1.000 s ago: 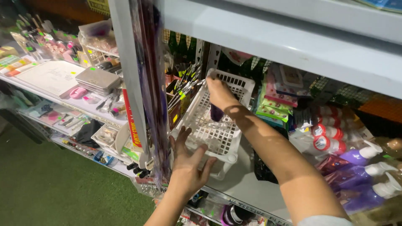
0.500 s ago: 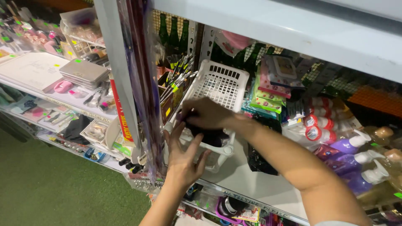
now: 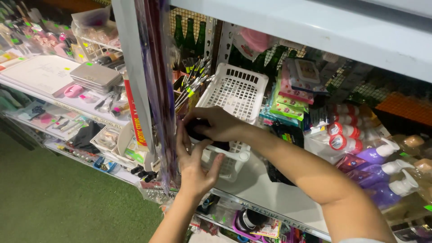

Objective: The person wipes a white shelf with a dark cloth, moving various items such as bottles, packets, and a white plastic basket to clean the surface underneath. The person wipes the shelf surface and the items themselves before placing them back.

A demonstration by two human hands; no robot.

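Observation:
A white perforated plastic basket (image 3: pixel 236 90) sits tilted on a pale shelf (image 3: pixel 265 193). My right hand (image 3: pixel 216 123) is closed around a dark purple-black cloth (image 3: pixel 198 132) and presses it on the basket's near left corner. My left hand (image 3: pixel 193 164) lies against the basket's front wall just below, fingers spread and touching the rim. Most of the cloth is hidden under my right hand.
Packets (image 3: pixel 292 94) and purple pump bottles (image 3: pixel 382 175) stand right of the basket. Brushes and pencils (image 3: pixel 193 81) lean at its left, beside a white upright post (image 3: pixel 135 76) with hanging strips. Further shelves of small goods (image 3: pixel 67 85) run leftward above green floor (image 3: pixel 54 202).
My right hand came from the basket's far end to its near left corner with the cloth. My left hand closed in against the front wall.

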